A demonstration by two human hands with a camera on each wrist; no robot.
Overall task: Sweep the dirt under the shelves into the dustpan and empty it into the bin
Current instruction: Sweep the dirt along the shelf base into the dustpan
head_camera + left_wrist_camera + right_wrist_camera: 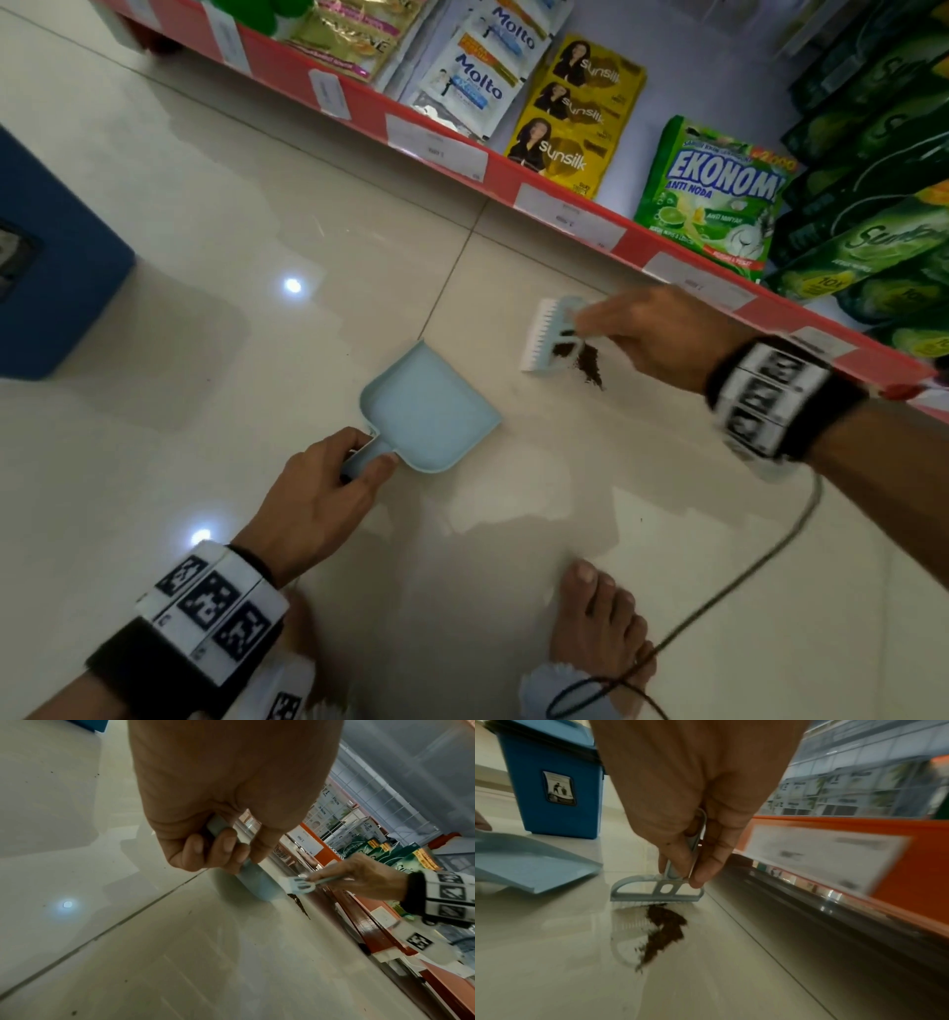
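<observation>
A pale blue dustpan lies on the cream floor tiles, and my left hand grips its short handle. My right hand holds the thin handle of a small pale blue brush with white bristles. The brush head stands on the floor beside a small pile of dark brown dirt, close to the shelf's red front edge. A gap of bare floor separates the dustpan lip from the brush. The blue bin stands on the floor to the left.
The low shelf carries sachets and detergent packs along the right. My bare foot stands behind the hands, with a dark cable trailing from the right wrist across it. Small specks of dirt dot the tiles.
</observation>
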